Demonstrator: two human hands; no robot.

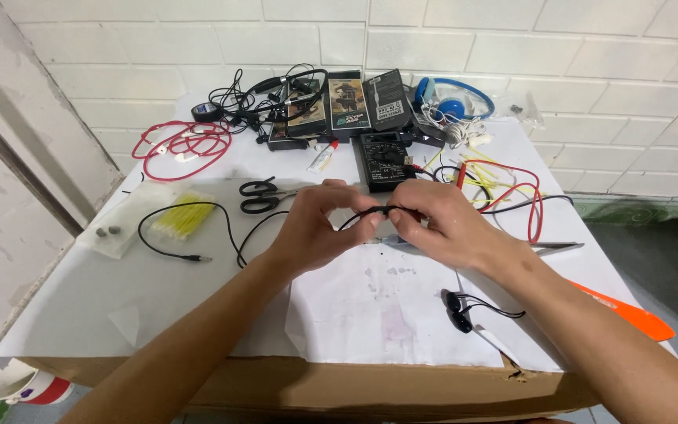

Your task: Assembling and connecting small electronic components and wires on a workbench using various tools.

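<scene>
In the head view, a surface (pixel 80 306) covered in white paper is seen against a white brick wall, laid over a brown cardboard edge at the near side; its far half is crowded. Black-handled scissors (pixel 259 195) lie just behind the left hand; a bundle of yellow swabs (pixel 180 218) in a clear bag is set to the left, with a coil of red cable (pixel 186 145) further back. A black multimeter (pixel 384 161) stands directly behind the hands, its red and yellow leads (pixel 512 192) spread to the right; flat dark boxes (pixel 347 106) and blue headphones (pixel 454 100) are lined along the wall, beside a tangle of black earphone cords (pixel 276 90). A pair of black earbuds (pixel 458 311) lies near the right forearm, an orange tool (pixel 629 314) hangs over the right edge, and a red-and-white mug (pixel 21 383) is seen below the near left corner.

Open room is left only on the near part of the sheet, in front of and between the forearms; the left strip beyond the swabs is bare too; the right edge is close to the right arm.

The left hand (pixel 319 228) and the right hand (pixel 441 224) are brought together above the middle of the surface; both are narrowly closed, thumbs and forefingers pinched on a thin black cable (pixel 370 212) that arches between them; the cable's remainder is trailed leftward in a loop (pixel 170 208) across the sheet, ending in a small jack plug (pixel 198 258).
</scene>
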